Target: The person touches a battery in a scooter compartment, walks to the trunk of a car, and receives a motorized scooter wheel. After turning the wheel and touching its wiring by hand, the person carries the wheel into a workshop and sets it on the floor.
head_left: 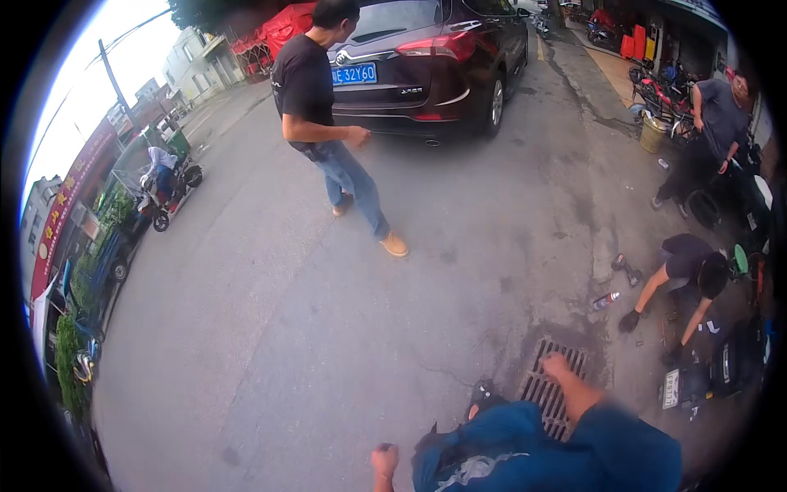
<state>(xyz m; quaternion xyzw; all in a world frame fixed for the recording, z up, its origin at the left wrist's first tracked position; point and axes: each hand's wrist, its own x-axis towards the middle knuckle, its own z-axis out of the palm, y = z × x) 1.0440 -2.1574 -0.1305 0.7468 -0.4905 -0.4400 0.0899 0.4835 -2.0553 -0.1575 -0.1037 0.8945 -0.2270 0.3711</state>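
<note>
My left hand [384,459] is at the bottom centre, beside my blue shirt [500,447] and above the road. Its fingers are curled closed, and a small dark spot shows at them; what it holds, if anything, is too small to name. Over the slotted drain grate [543,387], my right hand [556,365] appears as a loose fist with nothing visible in it. One dark shoe [485,397] shows between the shirt and the grate.
A person [307,90] in jeans walks behind a dark car [402,98]. At right, a gloved person [689,266] crouches near a spray can [605,301] and a power tool [627,269]; another person [721,115] stands beyond. A scooter rider [161,176] is at left.
</note>
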